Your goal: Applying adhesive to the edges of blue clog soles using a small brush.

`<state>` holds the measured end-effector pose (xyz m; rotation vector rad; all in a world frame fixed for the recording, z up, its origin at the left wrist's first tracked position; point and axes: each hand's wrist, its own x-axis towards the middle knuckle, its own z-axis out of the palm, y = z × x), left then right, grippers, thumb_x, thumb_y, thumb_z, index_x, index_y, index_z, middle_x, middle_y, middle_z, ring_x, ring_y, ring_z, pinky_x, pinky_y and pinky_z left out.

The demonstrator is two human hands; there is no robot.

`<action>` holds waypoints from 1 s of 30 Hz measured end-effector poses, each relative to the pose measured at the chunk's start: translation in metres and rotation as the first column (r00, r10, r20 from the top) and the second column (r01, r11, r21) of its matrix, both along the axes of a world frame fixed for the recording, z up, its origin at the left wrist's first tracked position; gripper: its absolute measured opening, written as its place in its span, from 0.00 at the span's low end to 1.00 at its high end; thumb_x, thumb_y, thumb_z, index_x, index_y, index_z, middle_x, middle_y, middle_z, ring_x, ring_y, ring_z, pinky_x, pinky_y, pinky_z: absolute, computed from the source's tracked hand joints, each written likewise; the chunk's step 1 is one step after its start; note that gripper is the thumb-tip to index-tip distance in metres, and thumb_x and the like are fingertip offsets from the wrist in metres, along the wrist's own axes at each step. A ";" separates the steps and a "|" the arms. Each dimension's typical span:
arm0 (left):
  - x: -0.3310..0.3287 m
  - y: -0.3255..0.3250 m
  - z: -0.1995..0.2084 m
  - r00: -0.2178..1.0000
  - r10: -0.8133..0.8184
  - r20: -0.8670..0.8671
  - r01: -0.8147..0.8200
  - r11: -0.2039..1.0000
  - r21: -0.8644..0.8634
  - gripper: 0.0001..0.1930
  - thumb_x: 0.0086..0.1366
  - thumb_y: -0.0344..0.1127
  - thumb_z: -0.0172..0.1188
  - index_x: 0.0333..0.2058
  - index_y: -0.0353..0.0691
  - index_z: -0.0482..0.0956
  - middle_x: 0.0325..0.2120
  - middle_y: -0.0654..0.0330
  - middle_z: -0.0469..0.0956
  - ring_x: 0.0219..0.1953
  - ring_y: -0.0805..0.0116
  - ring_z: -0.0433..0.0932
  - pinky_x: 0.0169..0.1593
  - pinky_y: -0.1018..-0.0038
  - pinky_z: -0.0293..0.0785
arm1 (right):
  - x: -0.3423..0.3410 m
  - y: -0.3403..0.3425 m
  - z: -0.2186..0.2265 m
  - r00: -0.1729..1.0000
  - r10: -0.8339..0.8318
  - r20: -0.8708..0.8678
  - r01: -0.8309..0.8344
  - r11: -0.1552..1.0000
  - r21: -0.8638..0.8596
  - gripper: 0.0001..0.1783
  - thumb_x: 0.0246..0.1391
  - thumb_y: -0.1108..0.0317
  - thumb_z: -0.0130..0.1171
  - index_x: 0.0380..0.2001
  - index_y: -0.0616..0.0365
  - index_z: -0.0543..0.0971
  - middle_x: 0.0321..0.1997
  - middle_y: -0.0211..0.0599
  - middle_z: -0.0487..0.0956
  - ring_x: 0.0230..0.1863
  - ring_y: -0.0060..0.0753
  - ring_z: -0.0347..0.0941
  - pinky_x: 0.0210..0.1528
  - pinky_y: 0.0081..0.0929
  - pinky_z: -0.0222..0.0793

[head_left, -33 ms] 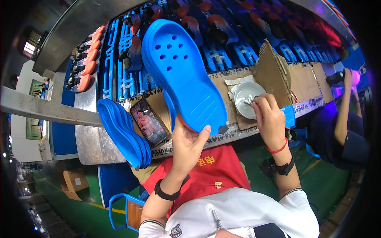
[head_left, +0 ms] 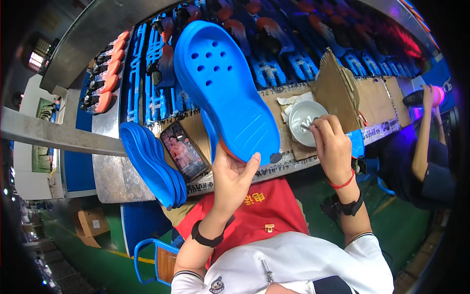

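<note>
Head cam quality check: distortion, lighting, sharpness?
Head view: fisheye bows the table and leaves black corners; blue sole reads bright and fairly sharp. Head view, rear: blue racks sit dim, red-purple glow at upper right. Head view, centre-right: white bowl's contents too small to identify.

The bench (head_left: 110, 174) carries cardboard (head_left: 384, 100) and blue soles (head_left: 152, 160)

The sole (head_left: 226, 100) is seen to be moulded in smooth, rubbery plastic of low sheen, broken by shallow grooves. A like finish is shown by the stacked soles (head_left: 151, 164). A smooth surface is noted on the bowl (head_left: 295, 129); its material cannot be told. The phone (head_left: 182, 151) is faced with glossy glass. The cardboard (head_left: 335, 83) is left rough-edged. The table (head_left: 110, 180) is surfaced in scuffed metal.
</note>
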<state>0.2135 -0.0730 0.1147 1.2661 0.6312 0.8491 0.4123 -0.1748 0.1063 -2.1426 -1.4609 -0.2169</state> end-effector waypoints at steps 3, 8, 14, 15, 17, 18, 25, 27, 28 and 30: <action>0.007 -0.004 0.003 1.000 0.027 -0.010 -0.027 1.000 -0.001 0.26 0.61 0.18 0.57 0.57 0.31 0.59 0.48 0.53 0.72 0.47 0.68 0.77 0.49 0.73 0.77 | 0.002 -0.006 0.000 1.000 0.016 -0.008 -0.016 0.999 -0.030 0.05 0.53 0.72 0.60 0.32 0.58 0.75 0.38 0.41 0.75 0.26 0.50 0.75 0.27 0.40 0.70; 0.017 -0.006 0.004 0.994 0.078 -0.082 -0.069 0.992 0.107 0.28 0.61 0.21 0.59 0.58 0.27 0.57 0.42 0.52 0.76 0.41 0.67 0.80 0.43 0.73 0.79 | -0.011 -0.011 0.032 0.969 0.054 -0.243 0.000 0.976 0.220 0.06 0.50 0.79 0.62 0.32 0.61 0.77 0.36 0.42 0.77 0.26 0.41 0.76 0.28 0.30 0.71; 0.023 -0.011 0.001 0.986 0.122 -0.112 -0.086 0.956 0.281 0.31 0.60 0.23 0.61 0.58 0.21 0.57 0.36 0.50 0.79 0.37 0.67 0.80 0.41 0.73 0.78 | -0.025 -0.012 0.041 0.949 0.235 -0.209 -0.171 0.944 0.284 0.09 0.44 0.80 0.65 0.31 0.62 0.78 0.35 0.41 0.78 0.27 0.38 0.78 0.27 0.27 0.72; 0.023 -0.012 0.002 0.986 0.124 -0.115 -0.087 0.956 0.281 0.31 0.60 0.23 0.61 0.58 0.21 0.57 0.36 0.50 0.79 0.37 0.67 0.80 0.41 0.73 0.78 | -0.026 -0.011 0.040 0.948 0.254 -0.193 -0.193 0.938 0.288 0.10 0.44 0.80 0.66 0.32 0.62 0.78 0.35 0.41 0.78 0.28 0.38 0.78 0.27 0.27 0.73; 0.023 -0.014 0.004 0.984 0.146 -0.101 -0.114 0.957 0.269 0.31 0.59 0.23 0.62 0.58 0.19 0.57 0.34 0.50 0.79 0.36 0.68 0.81 0.40 0.74 0.78 | -0.027 -0.011 0.041 0.952 0.259 -0.162 -0.214 0.944 0.251 0.10 0.43 0.79 0.67 0.32 0.61 0.79 0.36 0.41 0.78 0.29 0.39 0.79 0.27 0.27 0.74; 0.023 -0.014 0.004 0.984 0.147 -0.103 -0.115 0.956 0.269 0.31 0.59 0.23 0.62 0.58 0.19 0.57 0.34 0.50 0.79 0.36 0.68 0.81 0.40 0.74 0.78 | -0.027 -0.010 0.040 0.953 0.262 -0.154 -0.218 0.943 0.252 0.10 0.43 0.79 0.67 0.32 0.61 0.79 0.36 0.41 0.79 0.29 0.40 0.79 0.28 0.28 0.74; 0.020 -0.016 -0.001 0.982 0.159 -0.099 -0.122 0.945 0.305 0.30 0.59 0.23 0.62 0.57 0.19 0.59 0.35 0.49 0.79 0.35 0.67 0.81 0.39 0.74 0.78 | -0.030 -0.014 0.039 0.930 0.290 -0.224 -0.235 0.941 0.243 0.10 0.43 0.78 0.67 0.32 0.62 0.79 0.37 0.43 0.80 0.30 0.42 0.80 0.29 0.29 0.75; 0.020 -0.017 -0.002 0.981 0.170 -0.089 -0.134 0.939 0.318 0.29 0.59 0.23 0.62 0.56 0.19 0.60 0.35 0.49 0.79 0.35 0.66 0.81 0.39 0.74 0.78 | -0.030 -0.014 0.038 0.931 0.288 -0.226 -0.227 0.939 0.259 0.10 0.43 0.78 0.67 0.32 0.62 0.79 0.37 0.43 0.80 0.30 0.42 0.80 0.29 0.29 0.75; 0.020 -0.018 -0.002 0.980 0.172 -0.099 -0.131 0.935 0.328 0.28 0.58 0.23 0.62 0.55 0.20 0.61 0.35 0.49 0.80 0.35 0.65 0.81 0.39 0.73 0.78 | -0.030 -0.014 0.038 0.932 0.283 -0.227 -0.217 0.936 0.276 0.10 0.43 0.78 0.67 0.32 0.62 0.79 0.36 0.43 0.80 0.30 0.42 0.80 0.29 0.29 0.75; 0.020 -0.018 -0.001 0.978 0.176 -0.109 -0.130 0.932 0.339 0.27 0.58 0.24 0.62 0.54 0.21 0.62 0.36 0.48 0.80 0.35 0.65 0.82 0.38 0.73 0.78 | -0.029 -0.014 0.038 0.933 0.286 -0.217 -0.224 0.936 0.270 0.11 0.43 0.78 0.67 0.32 0.62 0.79 0.36 0.43 0.80 0.30 0.42 0.80 0.29 0.29 0.75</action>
